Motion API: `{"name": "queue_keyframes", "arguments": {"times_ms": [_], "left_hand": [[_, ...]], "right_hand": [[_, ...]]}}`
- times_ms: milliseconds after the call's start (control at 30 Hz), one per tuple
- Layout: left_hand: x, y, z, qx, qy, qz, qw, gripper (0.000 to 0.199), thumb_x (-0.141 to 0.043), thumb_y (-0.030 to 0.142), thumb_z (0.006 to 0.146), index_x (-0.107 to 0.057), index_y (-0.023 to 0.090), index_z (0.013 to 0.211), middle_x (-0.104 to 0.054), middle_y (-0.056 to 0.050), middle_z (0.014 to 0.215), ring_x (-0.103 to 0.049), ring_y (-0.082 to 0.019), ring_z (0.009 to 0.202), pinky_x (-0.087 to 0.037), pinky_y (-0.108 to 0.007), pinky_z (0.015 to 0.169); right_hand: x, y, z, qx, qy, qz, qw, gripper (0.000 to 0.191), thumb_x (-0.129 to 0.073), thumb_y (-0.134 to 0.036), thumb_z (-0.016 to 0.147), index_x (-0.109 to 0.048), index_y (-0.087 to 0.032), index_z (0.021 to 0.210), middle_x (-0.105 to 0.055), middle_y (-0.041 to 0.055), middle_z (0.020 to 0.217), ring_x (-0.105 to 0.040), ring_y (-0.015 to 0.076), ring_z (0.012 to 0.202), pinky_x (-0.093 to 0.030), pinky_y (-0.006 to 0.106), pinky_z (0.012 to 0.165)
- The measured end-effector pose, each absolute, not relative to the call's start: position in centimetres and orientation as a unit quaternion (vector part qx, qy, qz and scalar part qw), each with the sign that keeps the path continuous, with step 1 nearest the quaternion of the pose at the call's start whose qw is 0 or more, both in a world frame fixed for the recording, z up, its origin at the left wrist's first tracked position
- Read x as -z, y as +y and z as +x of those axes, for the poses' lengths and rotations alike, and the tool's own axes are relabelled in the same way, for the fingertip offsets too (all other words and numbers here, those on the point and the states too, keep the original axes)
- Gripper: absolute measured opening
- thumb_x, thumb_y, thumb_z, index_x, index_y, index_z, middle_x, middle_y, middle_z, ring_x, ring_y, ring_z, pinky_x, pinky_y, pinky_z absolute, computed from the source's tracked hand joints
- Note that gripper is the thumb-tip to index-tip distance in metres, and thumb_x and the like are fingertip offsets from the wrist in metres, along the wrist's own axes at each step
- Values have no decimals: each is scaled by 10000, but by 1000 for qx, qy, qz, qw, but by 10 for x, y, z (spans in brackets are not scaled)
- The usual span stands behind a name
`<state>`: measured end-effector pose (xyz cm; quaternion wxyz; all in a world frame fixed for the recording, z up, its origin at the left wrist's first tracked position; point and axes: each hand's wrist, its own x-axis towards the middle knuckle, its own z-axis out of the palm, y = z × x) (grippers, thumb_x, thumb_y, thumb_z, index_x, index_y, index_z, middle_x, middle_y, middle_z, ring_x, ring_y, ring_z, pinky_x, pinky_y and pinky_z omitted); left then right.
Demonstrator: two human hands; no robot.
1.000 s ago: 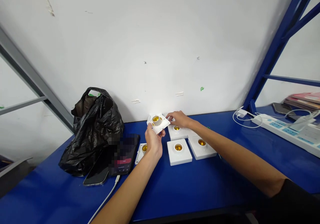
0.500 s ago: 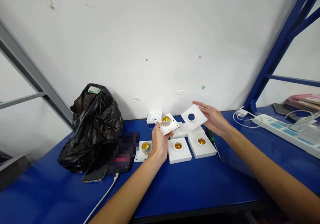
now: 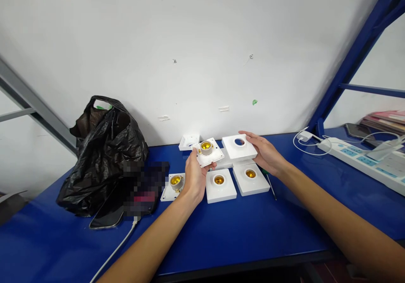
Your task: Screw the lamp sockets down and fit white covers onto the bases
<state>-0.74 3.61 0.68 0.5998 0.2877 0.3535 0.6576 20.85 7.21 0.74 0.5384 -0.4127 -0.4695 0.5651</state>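
My left hand (image 3: 195, 176) grips a white lamp holder base (image 3: 212, 156) with a brass-coloured threaded socket in a round collar. Just right of it, my right hand (image 3: 265, 151) holds a square white cover (image 3: 230, 144) by its right edge, its round hole facing up. The cover and base are apart. Below them on the blue table sit two covered lamp holders, one on the left (image 3: 220, 192) and one on the right (image 3: 253, 184). Further white pieces behind are partly hidden by the held parts. An uncovered base (image 3: 170, 192) lies left of my left wrist.
A loose white cover (image 3: 189, 143) lies near the wall. A screwdriver (image 3: 272, 187) rests right of the lamp holders. At left are a black plastic bag (image 3: 107, 156), a phone (image 3: 107, 213) and a charging cable (image 3: 117, 249). A power strip (image 3: 360, 165) lies at right.
The cover in my right hand has come closer to the base and tipped from steeply slanted to nearly level. My left hand still holds the base. The camera view has shifted slightly.
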Motion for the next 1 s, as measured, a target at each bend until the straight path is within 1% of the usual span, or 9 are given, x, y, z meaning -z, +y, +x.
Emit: {"name": "queue_keyframes", "arguments": {"times_ms": [100,167,267,400,467,567,733,833,1000], "left_hand": [[-5,36,-7,-649,360,288,605,254,-486,333,1040,-625,121,1031,-717,-71,804,-580,-145,490,-473,-275,498],[-4,34,-5,-641,365,288,611,259,-516,354,1034,-625,120,1020,-710,-69,778,-584,-149,490,-492,-279,504],[-5,30,-2,-623,373,299,619,255,-566,372,1019,-632,126,1011,-715,-75,798,-609,-160,510,-521,-289,511],[-8,25,3,-602,382,320,623,245,-605,364,999,-643,129,1057,-725,-91,866,-638,-174,527,-536,-297,496],[-8,24,5,-597,387,316,627,241,-614,359,993,-639,137,1082,-723,-86,851,-641,-177,522,-518,-284,473],[-7,24,4,-589,384,325,633,222,-594,361,1000,-635,153,1065,-701,-57,754,-619,-173,481,-475,-261,437],[-5,26,0,-558,354,375,650,273,-611,439,978,-616,168,944,-634,-29,596,-581,-184,399,-415,-261,393],[-6,26,-2,-536,339,402,661,315,-604,470,978,-610,165,901,-627,-36,576,-574,-178,386,-399,-256,389],[-11,22,-2,-482,321,441,686,435,-517,566,1010,-616,152,924,-665,-74,600,-571,-172,374,-396,-256,385]], "right_hand": [[-9,72,208,-564,-492,-403,527,402,-651,-415,933,-693,-244,1294,-759,103,1179,-702,261,1010,-592,365,804],[-9,71,206,-559,-512,-401,514,407,-636,-444,939,-698,-255,1295,-760,100,1182,-699,268,1017,-592,378,812],[-6,71,203,-548,-520,-399,520,386,-617,-466,942,-716,-261,1255,-773,92,1099,-700,269,976,-594,394,799],[-1,72,199,-545,-506,-396,538,321,-597,-441,946,-737,-249,1162,-779,92,1009,-703,259,911,-597,402,784],[0,73,198,-545,-504,-398,539,289,-604,-434,938,-742,-248,1112,-779,87,990,-706,260,914,-598,397,779],[1,72,197,-544,-502,-402,538,267,-639,-445,915,-745,-240,1049,-777,82,963,-708,259,904,-595,381,752],[2,69,196,-531,-497,-412,549,359,-716,-545,855,-720,-245,1052,-767,49,942,-700,233,885,-568,327,720],[-3,66,195,-525,-498,-414,552,418,-744,-609,813,-701,-251,1024,-755,28,890,-691,219,846,-545,301,691],[-11,56,189,-540,-515,-391,538,346,-744,-601,831,-657,-276,914,-749,2,871,-671,195,783,-530,287,692]]}}
